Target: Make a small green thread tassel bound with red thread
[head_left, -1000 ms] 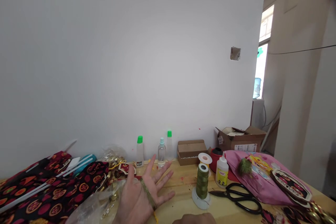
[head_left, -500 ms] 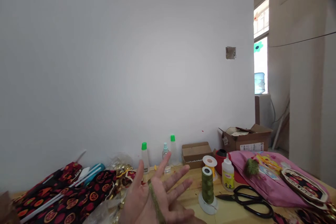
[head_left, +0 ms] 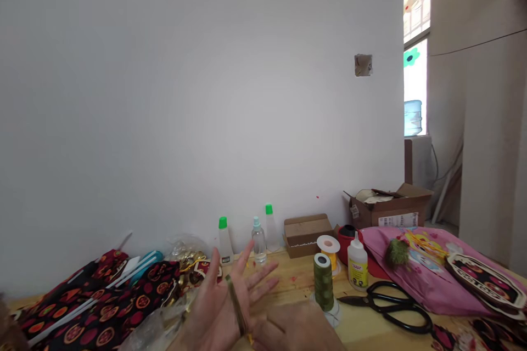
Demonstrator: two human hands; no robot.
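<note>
My left hand (head_left: pixel 220 304) is held palm up with its fingers spread. A band of olive-green thread (head_left: pixel 235 303) is looped around its palm. At the lower end of that band, my right hand (head_left: pixel 298 326) is closed, its fingertips pinching a small bit of yellow thread (head_left: pixel 249 338); most of its fingers are hidden. Just beyond the right hand stands a cone of green thread (head_left: pixel 324 285) on a white base. To its right lie black-handled scissors (head_left: pixel 395 307), and a white glue bottle (head_left: pixel 357 263) stands behind them.
Dark patterned fabric (head_left: pixel 111 307) and a plastic bag (head_left: pixel 152 326) cover the left side. Behind stand a clear spray bottle (head_left: pixel 259 244), green-capped bottles (head_left: pixel 224 238), a yellow spool (head_left: pixel 328 247) and cardboard boxes (head_left: pixel 304 241). A pink bag (head_left: pixel 432 279) lies right.
My right hand has come from behind the left hand to its right side, at the lower end of the green band. My left hand stays spread. The view has tilted slightly down.
</note>
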